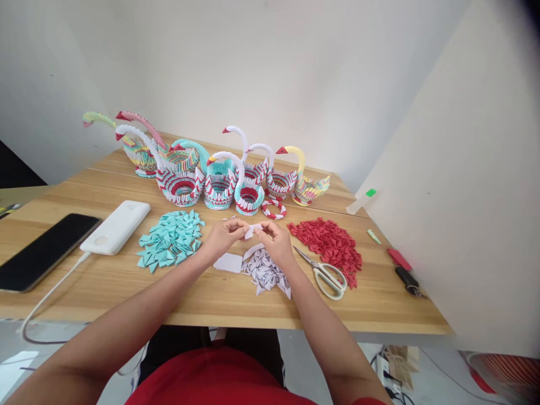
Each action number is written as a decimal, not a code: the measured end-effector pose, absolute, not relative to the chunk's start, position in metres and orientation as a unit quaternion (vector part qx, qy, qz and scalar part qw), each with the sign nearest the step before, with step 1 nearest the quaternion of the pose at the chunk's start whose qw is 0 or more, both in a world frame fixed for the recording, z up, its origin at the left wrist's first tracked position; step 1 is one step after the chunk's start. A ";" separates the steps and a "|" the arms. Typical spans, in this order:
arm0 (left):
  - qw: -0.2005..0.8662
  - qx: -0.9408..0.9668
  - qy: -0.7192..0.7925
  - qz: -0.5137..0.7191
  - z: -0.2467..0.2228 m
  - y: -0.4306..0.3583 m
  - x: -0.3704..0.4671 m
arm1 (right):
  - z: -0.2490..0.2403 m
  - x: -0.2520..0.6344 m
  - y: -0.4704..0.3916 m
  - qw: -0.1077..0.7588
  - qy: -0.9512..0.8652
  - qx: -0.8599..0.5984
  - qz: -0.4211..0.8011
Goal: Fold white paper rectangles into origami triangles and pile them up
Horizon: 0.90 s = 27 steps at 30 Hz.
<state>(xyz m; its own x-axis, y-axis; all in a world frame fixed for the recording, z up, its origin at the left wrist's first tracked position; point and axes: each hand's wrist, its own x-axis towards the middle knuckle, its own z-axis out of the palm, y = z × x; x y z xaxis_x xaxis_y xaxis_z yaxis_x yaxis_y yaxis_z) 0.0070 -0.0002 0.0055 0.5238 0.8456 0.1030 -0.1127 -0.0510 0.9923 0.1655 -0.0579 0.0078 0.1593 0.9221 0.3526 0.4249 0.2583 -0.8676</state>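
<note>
Between my two hands is a small piece of white paper (pixel 252 231), partly folded and pinched from both sides. My left hand (pixel 225 236) grips its left end with thumb and fingertips. On the other end, my right hand (pixel 274 241) is closed in the same way. Below the hands lies a heap of folded white paper triangles (pixel 265 271). A stack of flat white paper slips (pixel 228 262) sits just left of that heap. Heaps of turquoise paper triangles (pixel 171 239) and red paper triangles (pixel 331 246) flank the hands.
Several paper swans (pixel 181 184) stand along the back of the wooden table (pixel 202 306). A red-and-white paper ring (pixel 274 210) lies before them. Scissors (pixel 327 278) rest at right. A white power bank (pixel 116 226) with a cable and a black phone (pixel 44 253) are at left.
</note>
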 end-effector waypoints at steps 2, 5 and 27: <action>0.608 0.622 0.303 0.388 0.008 -0.001 0.006 | 0.007 0.166 -0.058 0.515 -0.608 -0.560 0.227; 0.595 0.632 0.306 0.391 0.008 -0.001 0.005 | 0.007 0.166 -0.058 0.519 -0.615 -0.557 0.206; 0.725 0.511 0.263 0.380 0.000 0.002 0.005 | 0.012 0.171 -0.061 0.460 -0.760 -0.450 -0.096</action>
